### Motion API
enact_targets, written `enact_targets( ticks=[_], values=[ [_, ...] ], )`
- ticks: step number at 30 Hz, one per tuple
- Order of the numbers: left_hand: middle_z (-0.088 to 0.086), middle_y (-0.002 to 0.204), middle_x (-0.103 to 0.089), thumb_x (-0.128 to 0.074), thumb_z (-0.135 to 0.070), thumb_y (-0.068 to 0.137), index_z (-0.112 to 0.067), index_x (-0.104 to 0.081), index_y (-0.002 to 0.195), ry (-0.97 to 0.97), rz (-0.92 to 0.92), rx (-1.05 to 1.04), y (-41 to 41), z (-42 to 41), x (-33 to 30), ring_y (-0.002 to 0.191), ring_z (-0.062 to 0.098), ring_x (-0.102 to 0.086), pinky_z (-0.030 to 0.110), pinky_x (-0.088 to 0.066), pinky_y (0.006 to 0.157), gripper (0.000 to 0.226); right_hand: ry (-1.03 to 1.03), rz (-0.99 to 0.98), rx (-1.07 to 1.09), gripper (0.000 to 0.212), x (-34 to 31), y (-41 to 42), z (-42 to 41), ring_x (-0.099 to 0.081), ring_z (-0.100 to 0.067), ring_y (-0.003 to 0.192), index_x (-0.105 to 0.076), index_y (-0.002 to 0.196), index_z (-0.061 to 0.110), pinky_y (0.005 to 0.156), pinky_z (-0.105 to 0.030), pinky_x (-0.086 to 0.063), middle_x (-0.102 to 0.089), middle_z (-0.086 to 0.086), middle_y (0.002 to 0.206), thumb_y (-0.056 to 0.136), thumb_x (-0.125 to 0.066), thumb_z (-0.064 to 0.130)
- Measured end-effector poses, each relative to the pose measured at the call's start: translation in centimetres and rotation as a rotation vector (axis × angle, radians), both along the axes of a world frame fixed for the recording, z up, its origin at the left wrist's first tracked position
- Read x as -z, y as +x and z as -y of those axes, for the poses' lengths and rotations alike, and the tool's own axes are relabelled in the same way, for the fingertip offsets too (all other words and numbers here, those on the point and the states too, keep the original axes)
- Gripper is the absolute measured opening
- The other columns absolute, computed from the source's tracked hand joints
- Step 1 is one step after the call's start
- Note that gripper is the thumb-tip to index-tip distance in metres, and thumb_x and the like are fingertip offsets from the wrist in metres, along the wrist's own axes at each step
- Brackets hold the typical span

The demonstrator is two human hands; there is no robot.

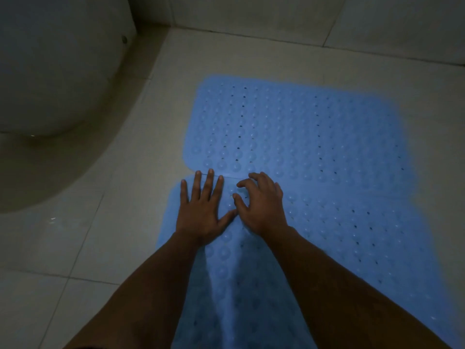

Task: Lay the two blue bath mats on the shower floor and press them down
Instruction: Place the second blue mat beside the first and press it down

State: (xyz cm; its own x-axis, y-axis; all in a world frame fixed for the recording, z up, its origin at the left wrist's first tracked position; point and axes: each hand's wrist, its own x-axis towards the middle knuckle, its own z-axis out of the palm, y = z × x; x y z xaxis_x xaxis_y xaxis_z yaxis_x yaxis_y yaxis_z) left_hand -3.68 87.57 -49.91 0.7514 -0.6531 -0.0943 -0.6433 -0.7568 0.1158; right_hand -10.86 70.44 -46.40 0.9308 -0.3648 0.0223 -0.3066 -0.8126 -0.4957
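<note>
Two blue bath mats with bumps and small holes lie flat on the pale tiled floor. The far mat (302,127) reaches toward the back wall. The near mat (352,235) runs toward me, and the two meet along a seam by my fingertips. My left hand (201,210) lies flat with straight, spread fingers on the near mat's far left corner. My right hand (261,202) rests beside it on the same mat, fingers bent with the tips on the mat, holding nothing.
A white toilet bowl (55,71) with its base (63,177) fills the left side. Tiled walls (276,13) close the back. Bare floor tiles (88,248) lie between the toilet and the mats. The room is dim.
</note>
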Motion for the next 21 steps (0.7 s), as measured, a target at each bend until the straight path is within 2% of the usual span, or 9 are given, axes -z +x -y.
enact_targets(
  ticks=[5,13,17,19,21],
  values=[
    [0.008,0.174,0.004,-0.015,-0.082,0.095,-0.02,-0.01,0.166,0.01,0.013,0.015,0.0,0.2,0.0,0.159,0.034,0.008,0.065,-0.003,0.124,0.094,-0.005,0.198,0.018,0.023,1.7,0.6,0.4,-0.05,-0.028,0.136,-0.069,0.106,0.028,0.106,-0.056,-0.04,-0.061,-0.001,0.132,0.088,-0.062,0.039],
    [0.01,0.173,0.009,-0.02,-0.081,0.095,-0.016,-0.004,0.166,0.044,-0.009,0.021,0.2,0.3,-0.1,0.159,0.034,0.014,0.064,-0.003,0.125,0.097,-0.017,0.187,-0.003,0.02,1.9,1.6,0.7,-0.047,-0.026,0.139,-0.07,0.105,0.028,0.107,-0.06,-0.037,-0.061,-0.001,0.134,0.089,-0.063,0.037],
    [0.008,0.172,0.017,-0.017,-0.075,0.099,-0.017,0.0,0.166,0.028,-0.127,0.016,0.8,0.4,-0.8,0.157,0.031,0.021,0.058,0.007,0.127,0.091,-0.009,0.175,0.011,0.023,0.7,1.3,0.8,-0.05,-0.025,0.136,-0.069,0.107,0.03,0.107,-0.062,-0.036,-0.059,0.001,0.134,0.088,-0.06,0.04],
    [0.008,0.173,0.009,-0.011,-0.068,0.098,-0.015,-0.01,0.166,0.017,-0.242,0.027,2.0,0.3,-2.0,0.159,0.03,0.015,0.055,0.007,0.127,0.086,0.009,0.153,0.024,0.024,-0.2,1.2,0.5,-0.047,-0.022,0.138,-0.067,0.11,0.031,0.112,-0.063,-0.032,-0.056,0.001,0.137,0.09,-0.057,0.041],
    [0.012,0.172,-0.016,-0.013,-0.057,0.096,-0.011,-0.033,0.16,-0.007,-0.205,0.065,2.9,-0.1,-3.0,0.159,0.035,-0.006,0.059,-0.005,0.127,0.081,0.014,0.113,0.036,0.026,-0.6,0.8,0.0,-0.041,-0.021,0.143,-0.064,0.115,0.031,0.117,-0.06,-0.025,-0.052,0.001,0.143,0.093,-0.055,0.041]
  ],
)
